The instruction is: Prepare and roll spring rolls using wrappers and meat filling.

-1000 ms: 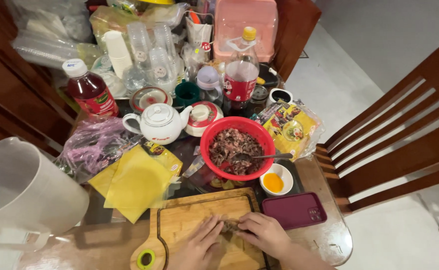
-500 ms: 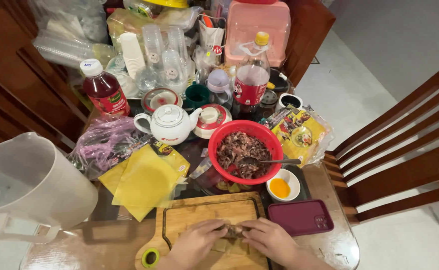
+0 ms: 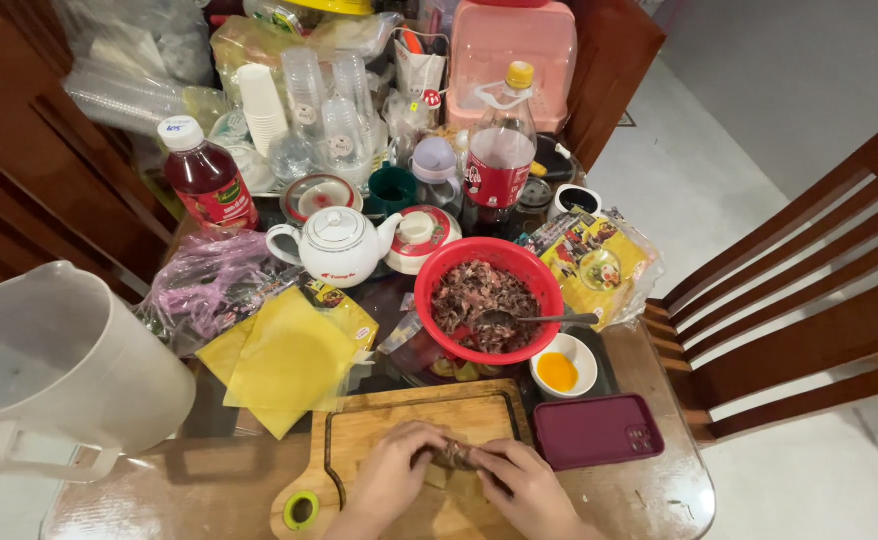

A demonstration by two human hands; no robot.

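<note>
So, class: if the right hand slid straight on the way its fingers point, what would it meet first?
The right hand points inward; it would first meet the filled roll, then the left hand, likely touching already.

You are seated at a home dining table, glass-topped and crowded. Wooden dining chairs stand at 3 and 10 o'clock. At 12 o'clock sit a white teapot, stacked plastic cups and drink bottles; a wooden cutting board lies at 6 o'clock.

Warm indoor light, soft shadows, bent edges
</note>
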